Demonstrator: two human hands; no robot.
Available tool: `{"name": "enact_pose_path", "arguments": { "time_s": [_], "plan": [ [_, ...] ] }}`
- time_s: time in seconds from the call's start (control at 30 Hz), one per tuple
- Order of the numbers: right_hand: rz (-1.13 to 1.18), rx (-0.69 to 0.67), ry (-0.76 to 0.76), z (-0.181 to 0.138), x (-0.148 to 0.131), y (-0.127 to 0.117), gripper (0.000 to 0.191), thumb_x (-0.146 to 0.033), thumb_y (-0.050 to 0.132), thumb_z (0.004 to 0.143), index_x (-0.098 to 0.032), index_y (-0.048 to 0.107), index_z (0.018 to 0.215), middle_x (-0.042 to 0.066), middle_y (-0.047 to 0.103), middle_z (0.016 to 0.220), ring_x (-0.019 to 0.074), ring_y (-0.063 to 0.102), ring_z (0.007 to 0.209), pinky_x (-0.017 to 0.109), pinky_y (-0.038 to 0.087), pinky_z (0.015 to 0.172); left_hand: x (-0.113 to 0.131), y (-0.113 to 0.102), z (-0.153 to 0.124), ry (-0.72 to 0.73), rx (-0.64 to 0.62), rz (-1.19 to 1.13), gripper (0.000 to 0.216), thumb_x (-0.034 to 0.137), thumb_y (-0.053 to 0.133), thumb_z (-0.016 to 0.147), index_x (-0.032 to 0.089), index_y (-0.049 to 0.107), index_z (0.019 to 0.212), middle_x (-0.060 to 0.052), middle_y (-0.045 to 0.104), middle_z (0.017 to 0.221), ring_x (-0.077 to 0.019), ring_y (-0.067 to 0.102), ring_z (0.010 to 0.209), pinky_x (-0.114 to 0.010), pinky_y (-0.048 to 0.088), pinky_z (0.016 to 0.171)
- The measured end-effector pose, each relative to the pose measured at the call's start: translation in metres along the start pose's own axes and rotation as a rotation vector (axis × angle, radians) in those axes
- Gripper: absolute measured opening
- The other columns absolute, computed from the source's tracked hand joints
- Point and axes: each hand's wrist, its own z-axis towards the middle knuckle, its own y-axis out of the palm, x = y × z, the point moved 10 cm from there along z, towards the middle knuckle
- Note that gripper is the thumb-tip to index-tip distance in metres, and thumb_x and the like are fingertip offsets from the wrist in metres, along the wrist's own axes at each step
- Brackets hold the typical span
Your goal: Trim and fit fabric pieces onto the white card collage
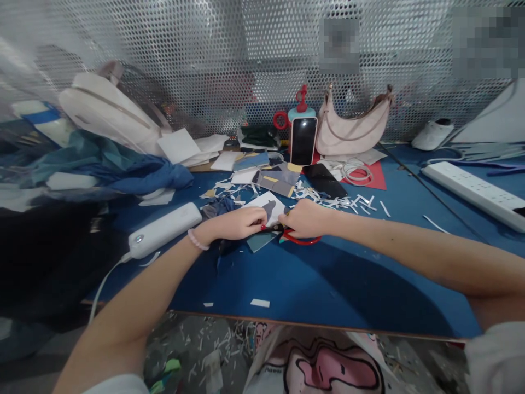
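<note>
In the middle of the blue table my right hand [305, 218] is closed on a pair of scissors [305, 240] with red handles. Their dark blades point left, towards my other hand. My left hand [243, 223], wearing a pale beaded bracelet, has its fingers curled together at the edge of a white piece of paper [279, 203] with a grey shape on it. The fingers and blade tips partly hide where paper and scissors meet. Under the blades lies a grey-green piece [260, 242]. Just beyond are grey and yellow printed pieces [276, 179] and white paper strips [348, 203].
A white power strip [164, 230] lies left, another power strip [478, 194] right. Behind stand a phone [303, 142] and a pink handbag [353, 134] before a perforated metal screen [270, 49]. Blue cloth [156, 172] is heaped left. The table's front edge [328, 326] is near my body.
</note>
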Motion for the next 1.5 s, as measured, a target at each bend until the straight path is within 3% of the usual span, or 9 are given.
{"name": "enact_pose_path", "arguments": {
  "time_s": [0.47, 0.73, 1.5],
  "plan": [
    [-0.070, -0.046, -0.052, 0.003, -0.003, 0.001, 0.039, -0.041, 0.040, 0.104, -0.009, 0.061, 0.115, 0.015, 0.074, 0.083, 0.0242, 0.068, 0.071, 0.031, 0.024, 0.053, 0.001, -0.001, 0.000, -0.001, -0.008, -0.024, 0.020, 0.032, 0.037, 0.095, 0.021, 0.044, 0.079, -0.004, 0.053, 0.083, -0.0184, 0.050, 0.076, -0.030, 0.043, 0.074],
    [-0.097, -0.026, -0.105, 0.009, -0.005, -0.006, 0.031, -0.033, 0.045, 0.102, -0.010, 0.060, 0.114, 0.012, 0.074, 0.082, 0.0238, 0.068, 0.074, 0.031, 0.023, 0.055, 0.000, -0.001, 0.000, 0.003, -0.013, -0.031, 0.020, 0.034, 0.037, 0.094, 0.022, 0.044, 0.080, -0.004, 0.052, 0.083, -0.0181, 0.049, 0.076, -0.029, 0.043, 0.074],
    [-0.111, -0.016, -0.172, 0.016, -0.007, -0.009, 0.036, -0.036, 0.043, 0.104, -0.007, 0.060, 0.117, 0.014, 0.074, 0.083, 0.0238, 0.068, 0.074, 0.031, 0.026, 0.056, -0.007, 0.000, -0.001, -0.015, -0.040, -0.058, 0.020, 0.036, 0.039, 0.094, 0.021, 0.045, 0.082, -0.004, 0.053, 0.085, -0.0185, 0.050, 0.077, -0.029, 0.044, 0.074]
  ]
}}
